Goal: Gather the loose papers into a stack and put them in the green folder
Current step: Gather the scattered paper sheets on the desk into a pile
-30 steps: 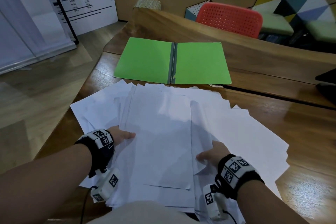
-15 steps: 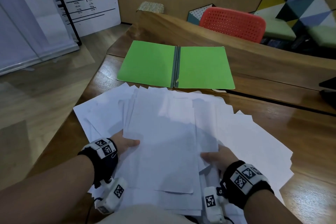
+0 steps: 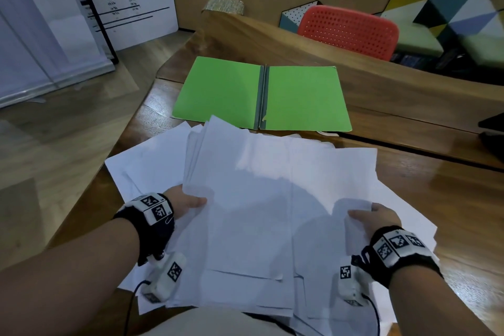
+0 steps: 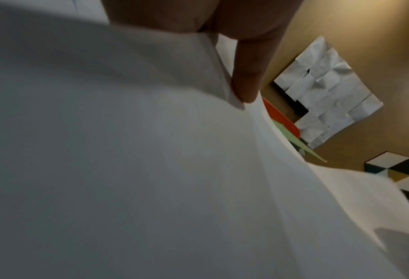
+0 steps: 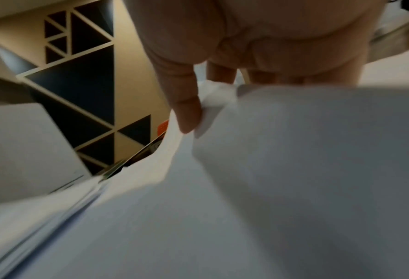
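Several loose white papers [image 3: 259, 199] lie overlapped on the near part of the wooden table [image 3: 436, 199]. My left hand [image 3: 188, 203] grips the left edge of the upper sheets, thumb on top [image 4: 246, 75]. My right hand [image 3: 373, 215] pinches the right side of the sheets, where a corner curls up; its thumb presses the paper [image 5: 186, 109]. Beyond the papers the green folder [image 3: 300, 98] lies open and flat, its grey spine running down the middle. The fingers under the sheets are hidden.
A raised wooden ledge [image 3: 354, 63] runs behind the folder, with a red perforated chair [image 3: 349, 30] beyond it. The table's left edge drops to the floor [image 3: 54, 144]. A dark object [image 3: 493, 128] sits at the far right edge.
My right hand has moved right, to the outer side of the pile. The upper sheets have lifted and spread wider, their far edge now reaching the folder's near edge.
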Available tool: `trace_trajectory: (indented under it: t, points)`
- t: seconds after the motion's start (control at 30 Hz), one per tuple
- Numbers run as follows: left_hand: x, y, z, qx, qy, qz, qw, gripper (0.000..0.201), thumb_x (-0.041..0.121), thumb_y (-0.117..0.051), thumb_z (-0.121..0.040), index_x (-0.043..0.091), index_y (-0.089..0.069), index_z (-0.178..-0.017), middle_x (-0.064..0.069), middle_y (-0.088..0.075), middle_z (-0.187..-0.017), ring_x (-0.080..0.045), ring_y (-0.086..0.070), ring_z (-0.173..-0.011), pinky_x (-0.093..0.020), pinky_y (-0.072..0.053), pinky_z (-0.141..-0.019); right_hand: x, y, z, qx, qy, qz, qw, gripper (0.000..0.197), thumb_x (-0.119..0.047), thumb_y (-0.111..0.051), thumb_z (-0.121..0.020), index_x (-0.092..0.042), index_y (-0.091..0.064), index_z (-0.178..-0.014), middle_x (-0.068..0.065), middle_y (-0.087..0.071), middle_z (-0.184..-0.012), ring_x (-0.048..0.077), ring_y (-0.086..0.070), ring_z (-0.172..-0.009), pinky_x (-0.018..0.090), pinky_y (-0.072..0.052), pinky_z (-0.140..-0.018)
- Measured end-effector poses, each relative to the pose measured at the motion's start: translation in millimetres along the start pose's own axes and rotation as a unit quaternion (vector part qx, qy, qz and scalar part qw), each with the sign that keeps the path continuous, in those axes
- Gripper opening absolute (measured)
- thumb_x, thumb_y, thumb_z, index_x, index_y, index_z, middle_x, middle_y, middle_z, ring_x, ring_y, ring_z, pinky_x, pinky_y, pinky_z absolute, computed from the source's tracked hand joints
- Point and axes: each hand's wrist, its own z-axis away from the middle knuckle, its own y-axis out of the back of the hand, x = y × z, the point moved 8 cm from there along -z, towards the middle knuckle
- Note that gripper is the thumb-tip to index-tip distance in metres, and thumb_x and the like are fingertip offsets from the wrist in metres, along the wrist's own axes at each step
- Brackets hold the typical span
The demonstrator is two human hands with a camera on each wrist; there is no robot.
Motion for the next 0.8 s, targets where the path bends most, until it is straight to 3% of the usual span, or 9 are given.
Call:
trace_trajectory:
  t: [0.07, 0.17, 0.3, 0.33, 0.43, 0.5, 0.6, 0.7, 0.8]
  points:
    - [-6.9, -1.8, -0.6, 0.002, 0.011, -0.016, 1.0, 0.047, 0.009, -0.07, -0.079, 0.0, -0.056, -0.123, -0.021, -0.058, -0.128, -0.037, -0.055, -0.117, -0.043, -0.042, -0.103, 4.9, 9.4, -1.9, 0.026, -0.019, 0.0, 0.999, 0.058, -0.022, -0.068, -0.083, -0.003, -0.048, -0.134, 0.018, -0.052, -0.138, 0.037, -0.049, -0.125, 0.042, -0.038, -0.106]
    - [-11.8, 0.3, -1.2, 0.014, 0.024, -0.021, 0.999, 0.047, 0.011, -0.071, -0.079, 0.0, -0.057, -0.122, -0.021, -0.059, -0.127, -0.037, -0.056, -0.116, -0.045, -0.043, -0.103, 10.0, 14.9, -0.6, 0.023, -0.022, 0.018, 0.999, 0.048, -0.018, -0.066, -0.083, 0.001, -0.055, -0.126, 0.021, -0.058, -0.128, 0.038, -0.054, -0.116, 0.039, -0.043, -0.097]
    - [-5.7, -1.7, 1.8, 0.017, 0.022, -0.041, 0.999, 0.049, 0.012, -0.07, -0.079, 0.0, -0.055, -0.124, -0.021, -0.058, -0.13, -0.037, -0.054, -0.118, -0.044, -0.041, -0.105, -4.9, 16.5, 3.7, 0.045, 0.065, -0.009, 0.997, 0.022, -0.015, -0.065, -0.083, 0.006, -0.06, -0.087, 0.023, -0.063, -0.086, 0.037, -0.057, -0.084, 0.042, -0.047, -0.079]
    - [-4.2, -2.7, 2.7, 0.017, 0.021, -0.045, 0.999, 0.049, 0.012, -0.069, -0.08, 0.0, -0.054, -0.125, -0.021, -0.057, -0.131, -0.037, -0.053, -0.119, -0.043, -0.041, -0.105, -7.7, 16.7, 5.1, 0.05, 0.075, -0.014, 0.996, 0.02, -0.014, -0.065, -0.082, 0.004, -0.059, -0.085, 0.023, -0.062, -0.085, 0.035, -0.055, -0.082, 0.04, -0.044, -0.076]
    - [-1.3, -4.1, 5.7, 0.024, 0.017, -0.073, 0.997, 0.049, 0.012, -0.065, -0.084, 0.001, -0.05, -0.129, -0.019, -0.054, -0.133, -0.035, -0.05, -0.123, -0.036, -0.039, -0.101, -1.7, 1.8, 11.3, 0.006, 0.031, 0.039, 0.999, 0.05, -0.019, -0.071, -0.078, 0.005, -0.054, -0.119, 0.024, -0.06, -0.119, 0.031, -0.054, -0.093, 0.033, -0.041, -0.077]
    - [1.0, -4.4, 8.7, 0.028, 0.011, -0.087, 0.996, 0.049, 0.014, -0.064, -0.084, 0.002, -0.049, -0.129, -0.018, -0.053, -0.134, -0.034, -0.05, -0.123, -0.035, -0.038, -0.101, 6.5, -13.2, 14.8, -0.034, 0.004, 0.085, 0.996, 0.066, -0.024, -0.077, -0.072, 0.005, -0.05, -0.125, 0.023, -0.059, -0.122, 0.03, -0.054, -0.091, 0.031, -0.041, -0.074]
    - [2.4, -5.0, 11.7, 0.026, 0.01, -0.094, 0.995, 0.049, 0.015, -0.064, -0.085, 0.003, -0.049, -0.13, -0.018, -0.053, -0.135, -0.035, -0.05, -0.123, -0.035, -0.038, -0.101, 13.2, -27.6, 16.6, -0.055, 0.001, 0.102, 0.993, 0.062, -0.021, -0.078, -0.069, 0.006, -0.056, -0.121, 0.021, -0.063, -0.113, 0.031, -0.059, -0.089, 0.033, -0.049, -0.075]
    - [4.4, -5.6, 15.2, 0.027, 0.011, -0.101, 0.994, 0.049, 0.015, -0.062, -0.086, 0.003, -0.048, -0.131, -0.018, -0.053, -0.135, -0.034, -0.049, -0.124, -0.035, -0.039, -0.099, 7.2, -21.5, 26.4, -0.038, 0.015, 0.078, 0.996, 0.059, -0.016, -0.071, -0.077, 0.004, -0.052, -0.129, 0.022, -0.058, -0.126, 0.033, -0.058, -0.105, 0.032, -0.044, -0.081]
    - [5.9, -6.0, 16.5, 0.028, 0.007, -0.106, 0.994, 0.049, 0.014, -0.062, -0.086, 0.002, -0.047, -0.131, -0.018, -0.051, -0.137, -0.034, -0.048, -0.125, -0.034, -0.038, -0.1, -9.7, 6.8, 31.0, 0.008, 0.052, 0.053, 0.997, 0.06, -0.014, -0.065, -0.084, 0.005, -0.042, -0.137, 0.024, -0.05, -0.137, 0.036, -0.051, -0.12, 0.039, -0.04, -0.099]
